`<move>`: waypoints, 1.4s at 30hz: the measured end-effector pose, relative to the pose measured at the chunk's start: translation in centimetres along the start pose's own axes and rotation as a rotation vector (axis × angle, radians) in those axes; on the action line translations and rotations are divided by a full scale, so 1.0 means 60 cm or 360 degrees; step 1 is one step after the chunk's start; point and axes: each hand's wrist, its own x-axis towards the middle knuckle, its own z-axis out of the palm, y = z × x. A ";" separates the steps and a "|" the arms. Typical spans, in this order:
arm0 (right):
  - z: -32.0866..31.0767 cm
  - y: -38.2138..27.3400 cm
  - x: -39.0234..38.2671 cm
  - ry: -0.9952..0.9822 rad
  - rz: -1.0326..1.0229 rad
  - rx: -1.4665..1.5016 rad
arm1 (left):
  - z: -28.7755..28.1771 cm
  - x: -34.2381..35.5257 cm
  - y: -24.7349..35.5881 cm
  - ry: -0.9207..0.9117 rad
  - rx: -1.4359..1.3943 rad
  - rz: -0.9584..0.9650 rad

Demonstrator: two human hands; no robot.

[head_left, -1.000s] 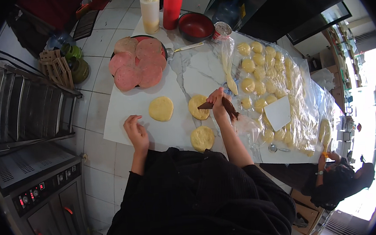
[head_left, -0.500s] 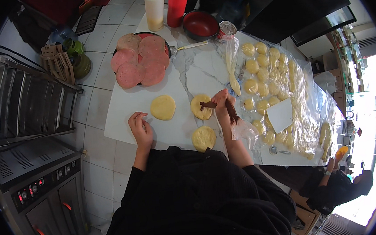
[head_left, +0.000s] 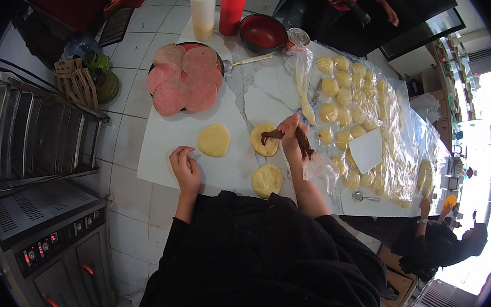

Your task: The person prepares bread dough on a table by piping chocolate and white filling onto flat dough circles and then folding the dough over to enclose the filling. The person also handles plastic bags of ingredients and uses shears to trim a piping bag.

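Observation:
My right hand (head_left: 293,135) is closed around a clear piping bag (head_left: 320,169) filled with dark brown paste. Its tip rests over a flattened dough round (head_left: 262,147), where a small brown blob of paste (head_left: 265,137) shows. Just below lies another flat dough round (head_left: 267,181), close to the table's front edge. A third dough round (head_left: 214,140) sits to the left, between my hands. My left hand (head_left: 186,171) stays at the front edge of the table with its fingers loosely bent, holding nothing.
Pink meat slices (head_left: 171,97) cover a dark plate at the back left. Behind stand a white squeeze bottle (head_left: 203,12), a red squeeze bottle (head_left: 233,8), a red bowl (head_left: 262,32) and a can (head_left: 297,37). Dough balls (head_left: 329,112) lie under plastic at right, beside a pale-filled bag (head_left: 305,85).
A little more brown paste lies on the dough round under the bag's tip. My hands barely move. A person in a red patterned top has appeared at the far side.

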 end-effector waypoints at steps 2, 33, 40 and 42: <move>-0.004 -0.004 -0.011 -0.0126 0.0007 -0.0023 | 0.000 0.001 -0.001 -0.0002 -0.0007 -0.0002; -0.009 -0.014 0.011 0.0287 0.0332 0.0492 | 0.001 0.002 -0.007 0.0029 -0.0001 0.0041; -0.082 -0.009 0.020 0.0138 0.1072 0.1613 | 0.002 -0.001 -0.008 0.0019 -0.0027 0.0034; -0.100 -0.015 0.017 -0.0034 0.1110 0.1706 | 0.002 -0.001 -0.007 0.0020 -0.0044 0.0038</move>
